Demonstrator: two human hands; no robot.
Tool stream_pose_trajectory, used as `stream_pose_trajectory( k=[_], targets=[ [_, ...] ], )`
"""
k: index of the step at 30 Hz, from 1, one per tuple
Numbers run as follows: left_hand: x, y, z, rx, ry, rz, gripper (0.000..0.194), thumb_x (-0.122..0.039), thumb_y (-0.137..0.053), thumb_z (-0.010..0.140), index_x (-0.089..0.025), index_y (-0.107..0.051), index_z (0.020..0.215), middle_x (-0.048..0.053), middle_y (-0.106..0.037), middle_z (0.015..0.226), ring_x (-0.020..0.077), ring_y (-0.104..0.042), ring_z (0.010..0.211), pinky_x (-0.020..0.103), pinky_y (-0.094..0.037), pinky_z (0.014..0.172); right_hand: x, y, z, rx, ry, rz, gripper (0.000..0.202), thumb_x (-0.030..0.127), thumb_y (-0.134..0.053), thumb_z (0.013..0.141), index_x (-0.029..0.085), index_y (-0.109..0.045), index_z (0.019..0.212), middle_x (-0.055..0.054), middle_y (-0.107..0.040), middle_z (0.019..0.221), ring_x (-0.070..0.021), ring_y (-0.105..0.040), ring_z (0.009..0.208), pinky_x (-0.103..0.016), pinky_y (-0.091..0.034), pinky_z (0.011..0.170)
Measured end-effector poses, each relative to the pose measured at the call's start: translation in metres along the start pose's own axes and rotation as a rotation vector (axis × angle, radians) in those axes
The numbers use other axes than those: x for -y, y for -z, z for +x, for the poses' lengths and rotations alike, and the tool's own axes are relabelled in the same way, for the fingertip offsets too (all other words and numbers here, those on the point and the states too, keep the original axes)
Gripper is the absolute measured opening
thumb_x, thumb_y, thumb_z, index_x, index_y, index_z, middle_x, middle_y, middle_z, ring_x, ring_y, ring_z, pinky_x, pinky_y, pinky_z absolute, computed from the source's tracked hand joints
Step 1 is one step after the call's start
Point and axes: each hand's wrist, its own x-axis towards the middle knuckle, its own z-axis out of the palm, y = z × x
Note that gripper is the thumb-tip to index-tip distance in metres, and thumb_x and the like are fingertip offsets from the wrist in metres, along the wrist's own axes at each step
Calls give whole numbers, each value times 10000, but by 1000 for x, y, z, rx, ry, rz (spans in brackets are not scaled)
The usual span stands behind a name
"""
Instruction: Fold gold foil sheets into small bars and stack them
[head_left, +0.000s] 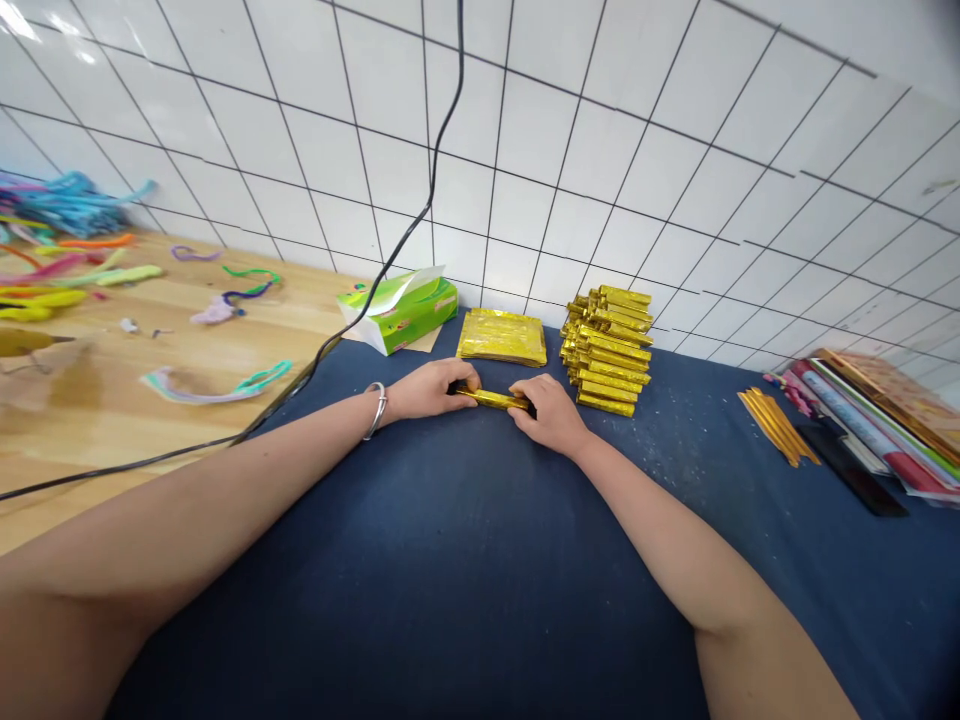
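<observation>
My left hand (pixel 433 390) and my right hand (pixel 551 412) grip opposite ends of a narrow gold foil strip (pixel 493 399), held level over the dark blue cloth (pixel 450 560). Fingers and thumbs of both hands are closed on it, hiding its ends. Whether the strip is folded or rolled, I cannot tell. Just behind it lies a flat stack of gold foil sheets (pixel 502 336). To the right of that, a pile of narrow gold foil pieces (pixel 611 352) is stacked several layers high. A silver bangle (pixel 376 411) circles my left wrist.
A green tissue box (pixel 409 312) stands against the tiled wall. A black cable (pixel 390 262) hangs down and crosses to the left. Colourful fuzzy stems (pixel 217 385) lie on the wooden table (pixel 247 345). On the right are orange-gold strips (pixel 778 426), a black bar (pixel 851 470) and stacked books (pixel 885 425).
</observation>
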Motion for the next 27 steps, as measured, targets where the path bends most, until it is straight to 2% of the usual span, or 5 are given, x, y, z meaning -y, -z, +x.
stream_pose_trajectory(
  k=[4, 8, 12, 18, 27],
  targets=[
    [0, 0, 0, -3, -10, -5, 203, -360, -572, 797, -198, -574, 919, 17, -614, 921, 161, -551, 865, 278, -429, 793, -1, -1, -1, 22, 9, -9, 219, 252, -564, 819, 205, -566, 1033, -62, -626, 977, -220, -506, 952, -380, -387, 850],
    [-1, 0, 0, -2, -2, -14, 226, -348, -571, 794, -203, -568, 969, 16, -606, 940, 161, -548, 866, 279, -431, 793, 0, 0, -1, 21, 8, -7, 293, 258, -570, 816, 197, -550, 1101, -75, -621, 1027, -225, -505, 982, -392, -389, 865],
    [-3, 1, 1, -2, -3, -21, 209, -329, -565, 796, -209, -569, 966, 16, -604, 927, 164, -546, 860, 283, -433, 784, 1, 3, 0, 48, 12, 15, 258, 248, -563, 821, 206, -564, 1076, -68, -626, 1005, -221, -516, 964, -400, -398, 871],
    [-8, 3, 4, -8, -19, -33, 210, -300, -594, 777, -211, -566, 965, 26, -611, 907, 177, -548, 838, 300, -433, 777, 5, 6, 2, 19, -53, 50, 326, 243, -564, 813, 210, -540, 1137, -69, -621, 1031, -221, -519, 972, -405, -417, 885],
    [-8, 3, 5, -2, -32, -51, 309, -282, -605, 785, -226, -556, 1086, 37, -631, 965, 202, -553, 899, 336, -428, 831, 11, 8, 3, 13, -116, 38, 331, 277, -556, 813, 211, -543, 1138, -68, -617, 1021, -222, -515, 967, -416, -426, 879]
  ],
)
